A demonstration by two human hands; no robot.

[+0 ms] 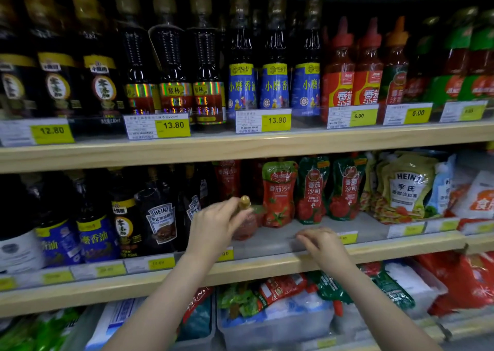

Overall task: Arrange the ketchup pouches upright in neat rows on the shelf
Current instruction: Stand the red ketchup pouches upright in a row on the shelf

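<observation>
Shelf: the middle shelf [270, 239] carries the ketchup pouches; a bare grey stretch runs along its front, in front of and left of them.
Standing pouches: three ketchup pouches stand upright side by side near the back, a red one [278, 194] on the left, then two green-and-red ones [313, 190] [346, 189]; they lean a little but form a rough row.
Further back: darker red pouches [228, 179] show behind and to the left, too dim to say whether they stand straight.
Pouch in hand: a reddish pouch with a gold cap [244, 218] sits at the left end of the row, just beside the red pouch, its base on or close to the shelf; I cannot tell which.
Left hand: the left hand [217, 223] grasps that capped pouch near its top, fingers curled round it.
Right hand: the right hand [319, 239] rests loosely on the front edge of the shelf, fingers relaxed, holding nothing.
Done: by my reading, one row is partly built.
Left to do: the held pouch needs setting upright and releasing; the front stretch has room for another row; more pouches lie jumbled in a bin [275, 321] on the shelf below.
Neighbours: dark sauce bottles [160, 217] stand to the left, pale salad-dressing pouches [406, 190] to the right.
</observation>
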